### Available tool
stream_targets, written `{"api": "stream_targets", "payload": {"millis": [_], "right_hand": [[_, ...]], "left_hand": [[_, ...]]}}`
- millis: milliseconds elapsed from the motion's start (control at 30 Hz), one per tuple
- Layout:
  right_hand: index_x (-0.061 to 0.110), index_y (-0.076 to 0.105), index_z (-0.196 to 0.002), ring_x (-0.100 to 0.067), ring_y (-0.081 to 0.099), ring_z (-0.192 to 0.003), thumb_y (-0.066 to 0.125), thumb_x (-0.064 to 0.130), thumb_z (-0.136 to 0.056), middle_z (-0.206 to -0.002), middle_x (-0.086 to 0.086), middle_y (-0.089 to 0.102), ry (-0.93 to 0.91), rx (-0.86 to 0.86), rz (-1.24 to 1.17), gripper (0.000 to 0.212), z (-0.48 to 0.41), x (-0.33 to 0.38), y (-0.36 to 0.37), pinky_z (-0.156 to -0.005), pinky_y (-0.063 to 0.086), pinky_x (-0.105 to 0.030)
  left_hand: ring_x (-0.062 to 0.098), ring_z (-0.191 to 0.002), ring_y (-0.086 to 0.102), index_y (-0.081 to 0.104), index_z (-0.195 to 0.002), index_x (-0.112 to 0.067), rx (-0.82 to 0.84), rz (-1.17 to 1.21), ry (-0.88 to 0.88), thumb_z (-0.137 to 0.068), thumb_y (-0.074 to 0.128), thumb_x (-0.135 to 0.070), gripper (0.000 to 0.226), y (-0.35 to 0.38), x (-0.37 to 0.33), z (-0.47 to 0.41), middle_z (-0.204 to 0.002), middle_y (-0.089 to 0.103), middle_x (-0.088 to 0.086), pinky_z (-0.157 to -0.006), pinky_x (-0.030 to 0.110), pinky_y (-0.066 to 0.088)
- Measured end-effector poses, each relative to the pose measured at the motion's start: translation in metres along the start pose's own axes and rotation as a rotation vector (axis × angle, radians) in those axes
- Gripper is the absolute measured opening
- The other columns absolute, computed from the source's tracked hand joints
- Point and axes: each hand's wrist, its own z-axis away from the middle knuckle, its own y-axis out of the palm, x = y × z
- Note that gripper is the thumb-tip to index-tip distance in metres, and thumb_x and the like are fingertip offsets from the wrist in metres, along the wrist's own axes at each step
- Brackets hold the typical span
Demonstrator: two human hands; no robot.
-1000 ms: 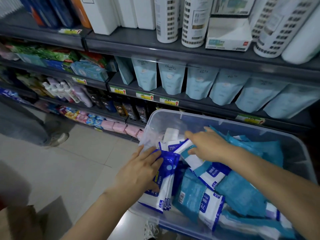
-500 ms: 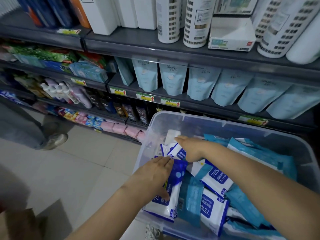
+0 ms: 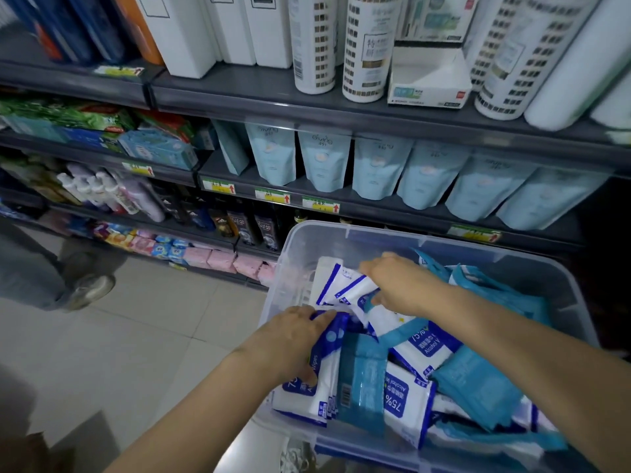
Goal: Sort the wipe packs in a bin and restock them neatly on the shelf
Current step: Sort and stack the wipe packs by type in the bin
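Two hands reach into the clear bin: the left hand clasps a stack of white-and-blue wipe packs, the right hand pinches a single white pack; teal packs lie jumbled.

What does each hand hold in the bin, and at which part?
The left hand grips a stack of white-and-blue wipe packs by its upper end. The right hand pinches a single pack by its right end.
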Motion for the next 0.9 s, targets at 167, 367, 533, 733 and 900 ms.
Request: {"api": "stream_targets", "payload": {"millis": [167, 367, 533, 733, 900], "right_hand": [[0.019, 0.049, -0.105, -0.021, 0.049, -0.094, 0.064, 0.022, -0.085, -0.093, 0.0, 0.045, 0.04, -0.181, -0.1, 0.026, 0.043, -0.016, -0.004, -0.083, 0.046, -0.038], [0.023, 0.043, -0.073, -0.022, 0.047, -0.071, 0.077, 0.002, -0.068, -0.07, 0.005, 0.047, 0.024, -0.526, -0.217, 0.041, 0.099, -0.045, 0.011, -0.057, 0.032, -0.022], [0.023, 0.055, -0.091, -0.023, 0.054, -0.085, 0.057, -0.025, -0.053, -0.084, -0.006, 0.064, 0.067, -0.657, -0.278, 0.061, 0.133, -0.055, 0.035, -0.074, 0.045, -0.033], [0.023, 0.051, -0.1, -0.017, 0.047, -0.092, 0.037, -0.008, -0.041, -0.098, 0.002, 0.061, 0.05, -0.696, -0.252, 0.069, 0.155, -0.053, 0.052, -0.077, 0.041, -0.024], [0.018, 0.056, -0.117, -0.014, 0.043, -0.104, 0.049, -0.004, -0.036, -0.119, 0.011, 0.047, 0.029, -0.565, -0.14, 0.084, 0.172, -0.045, 0.075, -0.09, 0.041, -0.021]], "left_hand": [[0.022, -0.138, 0.024, 0.002, -0.152, -0.025, 0.024, 0.016, -0.006, -0.078, 0.075, -0.035, 0.104, 0.0, 0.0, 0.0, -0.153, 0.024, 0.003, -0.111, 0.034, 0.028], [0.018, -0.143, 0.015, 0.0, -0.152, -0.026, 0.01, 0.073, -0.001, -0.079, 0.074, -0.035, 0.104, -0.004, -0.001, 0.003, -0.157, 0.014, -0.001, -0.113, 0.03, 0.022], [0.015, -0.145, 0.007, 0.0, -0.152, -0.025, 0.007, 0.121, 0.014, -0.078, 0.075, -0.035, 0.107, -0.007, 0.0, 0.005, -0.16, 0.003, -0.006, -0.115, 0.028, 0.017], [0.014, -0.142, 0.019, 0.008, -0.152, -0.027, -0.01, 0.143, 0.023, -0.076, 0.076, -0.039, 0.103, -0.011, -0.001, 0.006, -0.156, 0.019, -0.008, -0.112, 0.029, 0.024], [0.014, -0.145, 0.011, 0.005, -0.152, -0.026, -0.009, 0.087, 0.051, -0.076, 0.075, -0.042, 0.105, -0.012, 0.001, 0.004, -0.159, 0.011, -0.007, -0.114, 0.028, 0.018]]}}
